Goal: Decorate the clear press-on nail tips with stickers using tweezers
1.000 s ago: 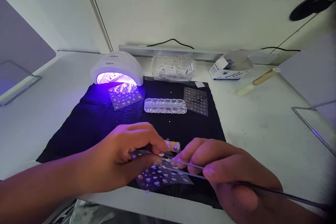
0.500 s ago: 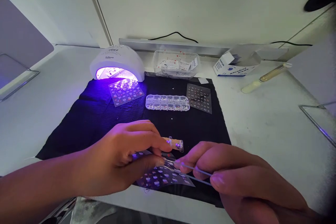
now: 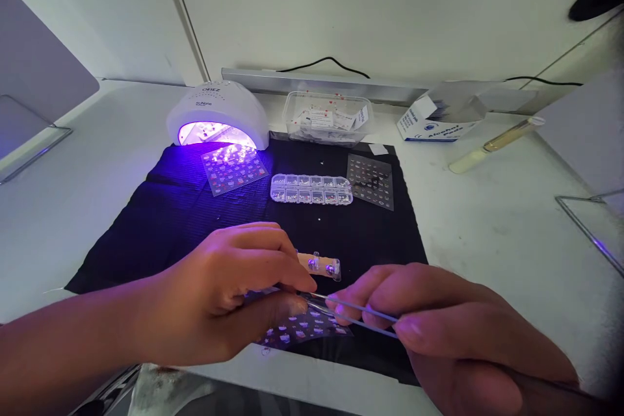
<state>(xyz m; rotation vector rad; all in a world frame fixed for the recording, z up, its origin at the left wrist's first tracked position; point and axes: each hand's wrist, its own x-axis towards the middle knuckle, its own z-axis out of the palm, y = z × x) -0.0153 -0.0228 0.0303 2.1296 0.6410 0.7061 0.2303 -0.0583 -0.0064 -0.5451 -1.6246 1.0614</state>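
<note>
the left hand (image 3: 214, 292) reaches in over the near edge of the black mat (image 3: 160, 221). its thumb and fingers are pressed together on the near sticker sheet (image 3: 305, 327), which lies flat at the mat's near edge, partly under the hand. the right hand (image 3: 439, 331) sits over the mat's near right corner, closed around a pair of tweezers (image 3: 363, 318). the thin metal arms run leftward from its fingers and their tips meet the sheet right at the left hand's fingertips. whether the tips grip a sticker cannot be told, as the spot is small and partly hidden. the two hands are close together, nearly touching above the sheet.

just beyond the left hand's fingers, near the middle of the mat, lies a small wooden stick (image 3: 319, 264) with a clear piece on its right end. further back on the mat, a clear bead box (image 3: 311, 189) with many small compartments lies in the centre. a second sticker sheet (image 3: 234, 169), lit purple, is at the mat's far left and a dark sticker sheet (image 3: 371, 181) at its far right. a white nail lamp (image 3: 218, 116) glowing purple stands at the mat's far left edge. behind the mat's far edge, on the white bench (image 3: 487, 234), sits a clear tub (image 3: 327, 118) of small packets. off the mat's far right corner are a white carton (image 3: 439, 122) and a slim tube (image 3: 494, 142).
</note>
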